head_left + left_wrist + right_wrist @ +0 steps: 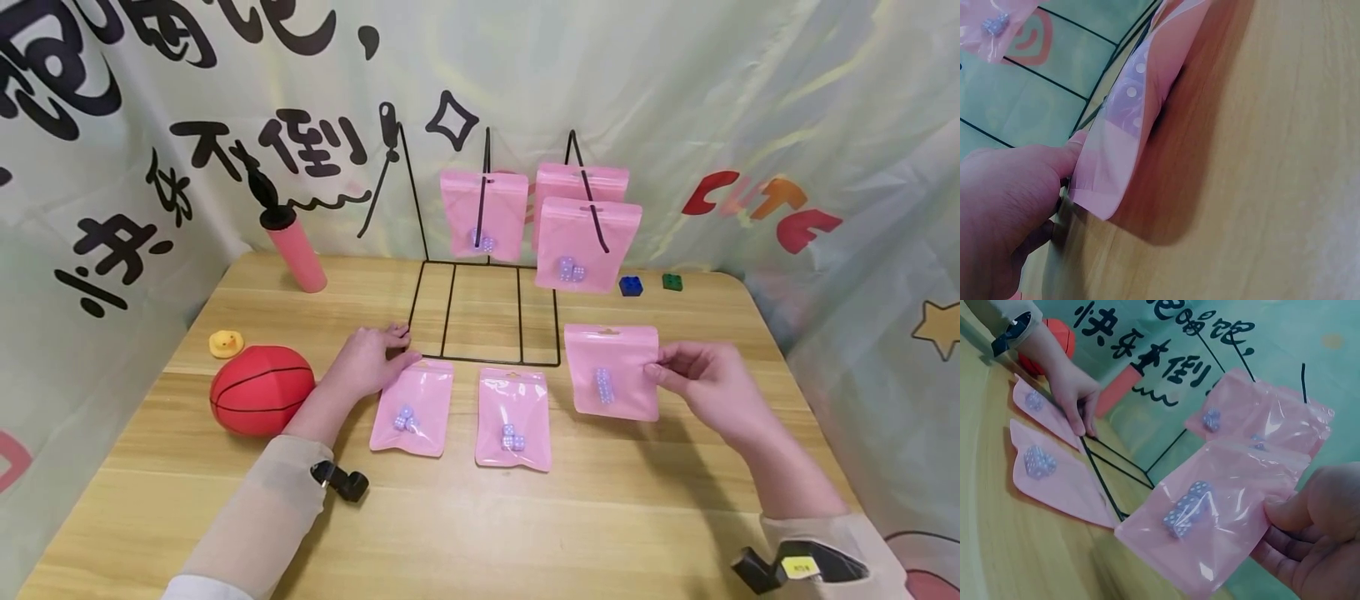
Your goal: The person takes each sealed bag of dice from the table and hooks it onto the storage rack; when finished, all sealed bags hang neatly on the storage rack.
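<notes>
My right hand (708, 383) pinches the right edge of a pink zip pouch (626, 375), held upright above the table with small lilac dice showing through it. My left hand (367, 358) grips the front left corner of a black wire display rack (495, 361), thumb on the near side. Just by that thumb lies another pink pouch (423, 392) with dice, its top edge at the rack's front bar. A further pouch (513, 396) lies flat to its right. From the rack's hooks hang several pouches, one on the middle hook (487, 196) and two on the right hook (588, 237).
Left of the rack are a red basketball-patterned ball (262, 392), a yellow duck (226, 343) and a pink pump (300, 254). Blue (631, 286) and green (672, 282) bricks lie at the back right. A printed curtain (675, 100) stands behind the wooden table (510, 533).
</notes>
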A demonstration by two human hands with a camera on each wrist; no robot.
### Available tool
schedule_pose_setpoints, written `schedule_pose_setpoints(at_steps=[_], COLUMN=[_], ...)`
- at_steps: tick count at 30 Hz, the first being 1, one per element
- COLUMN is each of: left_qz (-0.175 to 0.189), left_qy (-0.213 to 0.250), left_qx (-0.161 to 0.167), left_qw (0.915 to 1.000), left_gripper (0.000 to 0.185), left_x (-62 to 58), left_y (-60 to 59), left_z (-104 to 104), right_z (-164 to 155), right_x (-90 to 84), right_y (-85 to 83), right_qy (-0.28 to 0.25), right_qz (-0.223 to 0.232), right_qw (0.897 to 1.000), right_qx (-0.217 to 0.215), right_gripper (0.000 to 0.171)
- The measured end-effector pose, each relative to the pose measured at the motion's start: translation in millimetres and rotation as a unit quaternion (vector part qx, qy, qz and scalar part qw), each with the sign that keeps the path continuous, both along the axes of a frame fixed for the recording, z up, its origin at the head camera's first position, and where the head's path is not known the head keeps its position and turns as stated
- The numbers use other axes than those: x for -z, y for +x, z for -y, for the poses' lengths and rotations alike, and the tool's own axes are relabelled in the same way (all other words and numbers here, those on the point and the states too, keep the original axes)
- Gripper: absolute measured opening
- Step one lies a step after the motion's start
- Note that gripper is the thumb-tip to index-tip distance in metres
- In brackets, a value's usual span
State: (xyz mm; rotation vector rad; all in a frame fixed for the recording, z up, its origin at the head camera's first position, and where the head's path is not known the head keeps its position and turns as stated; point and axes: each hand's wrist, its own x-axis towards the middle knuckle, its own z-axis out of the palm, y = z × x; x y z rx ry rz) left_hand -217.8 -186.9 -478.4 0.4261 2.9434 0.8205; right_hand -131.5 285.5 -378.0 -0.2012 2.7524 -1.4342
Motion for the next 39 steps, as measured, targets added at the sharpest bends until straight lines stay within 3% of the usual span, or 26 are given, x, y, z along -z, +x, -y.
schedule_pose_setpoints(at_steps=[15, 39], left_qz=[0.009, 0.001], left_qy=[0.009, 0.006], left_qx=[-0.007, -0.007], left_qw=[0.9999, 1.0000], left_gripper=[0.048, 0.048], left_x=[1.6, -0.5], left_y=[3.9, 1.0], left_z=[-2, -2], right_z=[37, 121], right_x=[-29.4, -50.2], right_y=[-5.7, -29.1], right_qy=[-0.033, -0.179], right_qz=[-0.063, -0.104], right_qw=[0.997, 0.977], right_qx=[0.016, -0.057], right_gripper=[0.015, 0.003])
